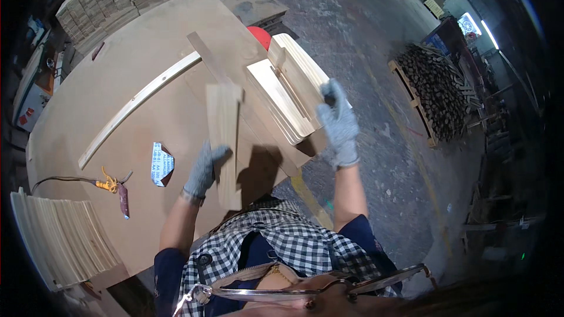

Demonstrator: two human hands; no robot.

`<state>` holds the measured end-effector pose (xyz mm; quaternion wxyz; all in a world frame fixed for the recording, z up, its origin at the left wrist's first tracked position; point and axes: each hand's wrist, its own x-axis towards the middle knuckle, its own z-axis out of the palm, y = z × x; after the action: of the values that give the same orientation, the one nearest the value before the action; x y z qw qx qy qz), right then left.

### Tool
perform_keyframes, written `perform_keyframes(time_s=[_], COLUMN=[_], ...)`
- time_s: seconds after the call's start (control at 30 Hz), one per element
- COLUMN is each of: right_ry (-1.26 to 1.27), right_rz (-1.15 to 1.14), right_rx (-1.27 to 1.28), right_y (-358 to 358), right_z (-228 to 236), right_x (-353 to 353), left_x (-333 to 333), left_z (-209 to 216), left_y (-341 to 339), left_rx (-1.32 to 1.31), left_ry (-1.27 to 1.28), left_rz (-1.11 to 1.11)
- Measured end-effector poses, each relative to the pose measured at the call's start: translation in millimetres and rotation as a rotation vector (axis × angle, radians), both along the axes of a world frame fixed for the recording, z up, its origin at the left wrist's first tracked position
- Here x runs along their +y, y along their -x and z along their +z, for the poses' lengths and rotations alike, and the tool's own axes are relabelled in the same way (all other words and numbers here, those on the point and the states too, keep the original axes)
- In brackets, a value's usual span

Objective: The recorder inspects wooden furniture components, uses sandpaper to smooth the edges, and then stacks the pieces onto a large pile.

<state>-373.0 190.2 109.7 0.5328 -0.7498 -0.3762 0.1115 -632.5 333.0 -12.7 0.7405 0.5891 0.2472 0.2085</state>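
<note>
Left hand (pixel 204 169) grip closed on upright wooden slat (pixel 223 141); right hand (pixel 339 122) raised, clasping stacked slats (pixel 288 97).

left hand (pixel 204 170): grey knitted work glove
right hand (pixel 339 122): matching grey knitted glove, ribbed cuff at the wrist
sleeves: dark blue, short, ending above the elbows
torso: black-and-white checked apron or shirt over dark blue, with a dark round button

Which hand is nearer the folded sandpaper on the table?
Left. The left hand grips a wood slat just right of the sandpaper; the right hand is far right, on the stacked slats.
</note>
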Motion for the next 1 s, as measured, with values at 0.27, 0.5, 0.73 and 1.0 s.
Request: perform_keyframes(time_s=[0.27,0.5,0.73,1.0], right_ry=[0.765,0.9,0.905,0.805], right_rz=[0.034,0.337,0.408,0.385], right_rx=[-0.386,-0.166,-0.15,-0.091], right_y=[-111.7,-135.1,-137.8,-142.7], right_z=[9.3,-16.9,-22.3,-34.5], right_x=[16.7,24.9,26.6,17.5], left_x=[4.3,-3.3,-12.6,-22.7], left_z=[24.8,21.8,27.7,-3.7], left_y=[-159.7,-208.0,-232.1,-253.7], left_rx=[-0.347,-0.4,-0.244,0.091], left_ry=[0.796,0.894,0.657,0.217], left_rz=[0.242,0.232,0.528,0.582])
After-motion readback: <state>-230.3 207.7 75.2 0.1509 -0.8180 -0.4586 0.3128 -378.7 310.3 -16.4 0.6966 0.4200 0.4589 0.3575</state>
